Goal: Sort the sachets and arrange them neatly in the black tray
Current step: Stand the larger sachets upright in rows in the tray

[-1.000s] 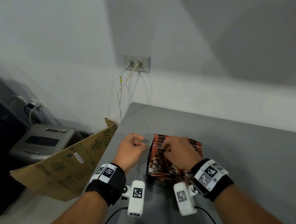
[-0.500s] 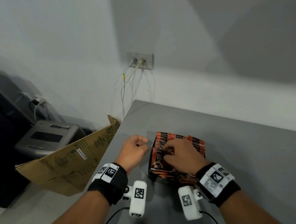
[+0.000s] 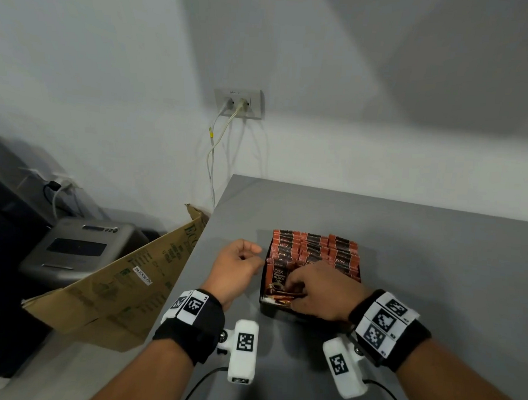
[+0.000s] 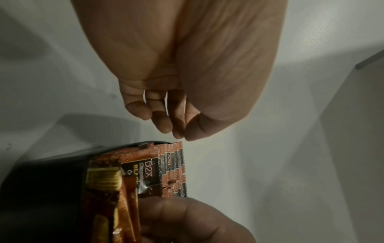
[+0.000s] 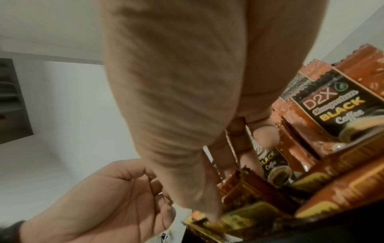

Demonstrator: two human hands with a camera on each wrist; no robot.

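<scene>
Right hand (image 3: 319, 290) fingers pinch a sachet (image 3: 280, 277) inside black tray (image 3: 264, 307); left hand (image 3: 237, 267) beside tray, loosely curled, empty. Risk: tugging topples upright rows.

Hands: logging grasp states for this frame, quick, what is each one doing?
Left hand: loosely curled beside the black tray, holding nothing.
Right hand: inside the tray, fingers pinching a sachet.
</scene>
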